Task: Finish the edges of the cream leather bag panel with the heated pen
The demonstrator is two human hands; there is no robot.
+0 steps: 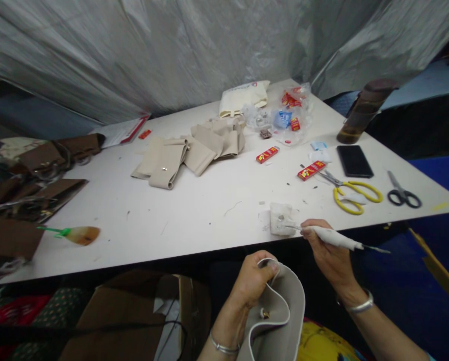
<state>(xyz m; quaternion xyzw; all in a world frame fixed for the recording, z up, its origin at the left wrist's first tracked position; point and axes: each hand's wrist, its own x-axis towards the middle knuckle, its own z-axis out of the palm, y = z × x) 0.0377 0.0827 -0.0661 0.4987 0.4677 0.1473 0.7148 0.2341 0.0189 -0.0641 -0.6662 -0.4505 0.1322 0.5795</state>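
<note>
My left hand (252,279) is closed on the curved edge of a beige leather piece (280,316) with a small metal snap, held below the table's front edge. My right hand (327,250) grips a white-wrapped tool (333,237) like a pen. Its thin metal tip reaches left onto a small white lump (281,218) on the white table (194,210).
Folded beige leather pieces (187,153) lie mid-table, red boxes (267,154) and plastic bags (288,113) behind. Yellow scissors (354,193), black scissors (403,193), a phone (354,160) and a bottle (363,113) are at right. Brown leather (32,185) piles at left; a green-handled brush (76,233) lies near it.
</note>
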